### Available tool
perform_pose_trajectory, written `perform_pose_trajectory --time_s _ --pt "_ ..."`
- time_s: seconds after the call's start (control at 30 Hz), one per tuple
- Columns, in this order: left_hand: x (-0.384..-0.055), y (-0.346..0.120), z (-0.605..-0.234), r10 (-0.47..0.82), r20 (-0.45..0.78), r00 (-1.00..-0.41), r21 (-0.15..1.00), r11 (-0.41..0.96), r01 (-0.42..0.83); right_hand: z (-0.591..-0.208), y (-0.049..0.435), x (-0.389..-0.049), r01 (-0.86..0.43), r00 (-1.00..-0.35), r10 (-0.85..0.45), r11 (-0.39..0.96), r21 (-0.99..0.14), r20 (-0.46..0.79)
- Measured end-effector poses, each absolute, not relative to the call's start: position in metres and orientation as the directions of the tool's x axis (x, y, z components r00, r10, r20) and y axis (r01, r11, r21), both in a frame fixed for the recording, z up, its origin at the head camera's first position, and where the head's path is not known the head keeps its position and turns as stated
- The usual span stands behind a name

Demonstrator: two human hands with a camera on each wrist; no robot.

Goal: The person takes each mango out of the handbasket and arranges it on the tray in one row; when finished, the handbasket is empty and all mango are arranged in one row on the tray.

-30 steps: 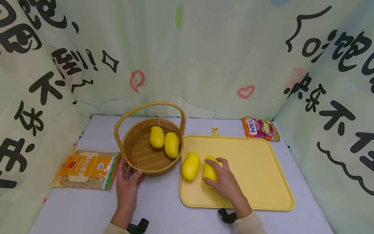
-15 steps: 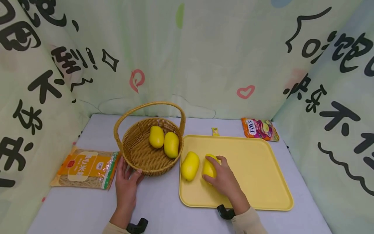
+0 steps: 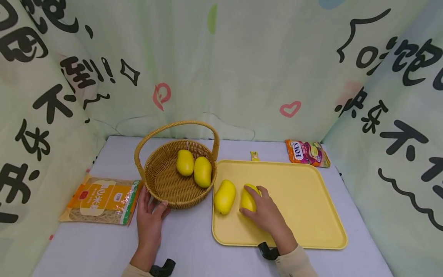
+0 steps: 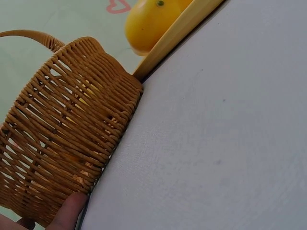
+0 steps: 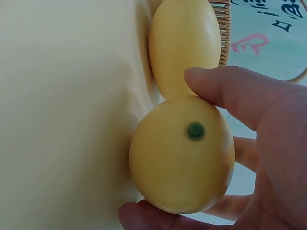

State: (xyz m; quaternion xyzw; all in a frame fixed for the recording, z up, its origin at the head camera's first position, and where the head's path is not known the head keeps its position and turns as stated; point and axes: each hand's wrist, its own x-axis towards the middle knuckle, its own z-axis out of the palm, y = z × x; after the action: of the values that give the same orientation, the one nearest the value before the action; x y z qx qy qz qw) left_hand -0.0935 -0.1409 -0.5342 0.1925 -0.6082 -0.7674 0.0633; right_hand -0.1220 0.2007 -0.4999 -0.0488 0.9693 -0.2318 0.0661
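Yellow tray (image 3: 304,207) has room rightward; right grip (image 3: 265,214) pinches fruit (image 3: 247,201); left grip (image 3: 150,223) holds basket (image 3: 164,184) edge

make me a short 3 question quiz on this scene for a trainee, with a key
1. Count: how many yellow fruits lie inside the wicker basket?

2. True or false: the left hand is touching the yellow tray.

3. Multiple choice: what is the right hand gripping?
A) the basket's handle
B) the Fox's packet
C) the rightmost yellow fruit

Key:
1. Two.
2. False; it touches the near side of the wicker basket.
3. C.
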Motion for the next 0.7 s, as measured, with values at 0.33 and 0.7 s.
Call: perform_pose_trajectory --time_s 0.33,0.7 --pt "-0.094 -0.141 -0.534 -0.329 -0.213 -0.920 0.958 -0.254 -0.131 -0.498 0.202 -0.120 -0.065 -0.984 -0.134 0.885 -0.461 -0.120" --pt "-0.093 -0.141 -0.536 -0.331 -0.209 -0.920 0.958 -0.257 -0.125 -0.490 0.217 -0.105 -0.031 -0.987 -0.105 0.868 -0.496 -0.123"
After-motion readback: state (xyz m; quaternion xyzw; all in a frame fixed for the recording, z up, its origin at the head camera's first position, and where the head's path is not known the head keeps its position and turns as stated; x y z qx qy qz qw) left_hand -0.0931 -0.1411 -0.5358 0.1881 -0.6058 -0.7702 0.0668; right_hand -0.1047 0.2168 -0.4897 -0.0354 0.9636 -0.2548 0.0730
